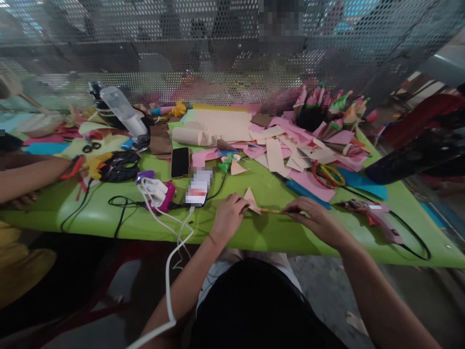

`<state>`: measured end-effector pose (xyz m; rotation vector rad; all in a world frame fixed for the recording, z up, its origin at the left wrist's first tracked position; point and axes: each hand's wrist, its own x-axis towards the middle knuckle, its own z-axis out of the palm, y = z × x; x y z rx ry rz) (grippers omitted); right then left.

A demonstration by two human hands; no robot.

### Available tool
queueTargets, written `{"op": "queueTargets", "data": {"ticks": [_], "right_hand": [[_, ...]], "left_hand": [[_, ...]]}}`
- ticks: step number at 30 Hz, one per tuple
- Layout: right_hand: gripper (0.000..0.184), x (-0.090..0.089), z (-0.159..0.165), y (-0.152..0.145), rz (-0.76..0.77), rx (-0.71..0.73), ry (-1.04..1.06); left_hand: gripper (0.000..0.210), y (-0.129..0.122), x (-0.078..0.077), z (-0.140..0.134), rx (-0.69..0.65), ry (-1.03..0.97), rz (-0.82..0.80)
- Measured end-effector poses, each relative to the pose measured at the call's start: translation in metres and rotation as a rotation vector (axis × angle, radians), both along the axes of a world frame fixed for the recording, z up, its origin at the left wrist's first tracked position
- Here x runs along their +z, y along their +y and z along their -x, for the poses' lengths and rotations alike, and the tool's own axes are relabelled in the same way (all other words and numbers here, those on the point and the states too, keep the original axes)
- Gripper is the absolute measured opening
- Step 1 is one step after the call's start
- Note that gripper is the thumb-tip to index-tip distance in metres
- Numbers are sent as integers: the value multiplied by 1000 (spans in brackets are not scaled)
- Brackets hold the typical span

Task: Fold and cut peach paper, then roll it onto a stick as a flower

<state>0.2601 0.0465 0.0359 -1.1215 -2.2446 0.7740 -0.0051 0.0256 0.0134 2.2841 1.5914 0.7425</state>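
My left hand (235, 209) is closed on a peach paper triangle (250, 199) near the table's front edge. From the paper a thin yellow-brown stick (271, 211) runs to the right. The stick's other end is pinched in the fingers of my right hand (303, 213). Whether the paper is wrapped around the stick or only touches it, I cannot tell. Just beyond my hands lies a small green-and-peach paper flower (229, 163). A blue-handled tool (307, 193) rests behind my right hand.
A pink glue gun (381, 220) with a black cord lies at the right. Scissors (329, 175) and paper scraps (279, 148) cover the back. On the left are a lit phone (198, 188), a dark phone (180, 162), a magenta power adapter (162, 196) and another person's arm (32, 174).
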Motion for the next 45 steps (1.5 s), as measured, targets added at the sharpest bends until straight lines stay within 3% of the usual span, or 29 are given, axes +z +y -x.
{"op": "queueTargets", "data": {"ticks": [4, 14, 21, 26, 33, 42, 45], "right_hand": [[19, -11, 8, 8, -13, -193, 72], [17, -28, 69, 11, -141, -111, -119], [24, -30, 68, 8, -177, -41, -154], [25, -30, 66, 7, -203, -15, -172], [29, -24, 61, 6, -207, 50, -196], [48, -16, 53, 7, -183, 145, -193], [46, -16, 51, 8, -182, 164, -194]], "left_hand": [[20, -4, 3, -2, -10, 139, -14], [16, -10, 4, -8, -34, 313, -183], [18, -11, 5, -10, -2, 343, -161], [32, -14, 11, -12, -1, 370, -121], [17, -16, 11, -14, 15, 383, -111], [15, -14, 13, -15, 0, 375, -163], [13, -14, 14, -15, -2, 389, -166]]}}
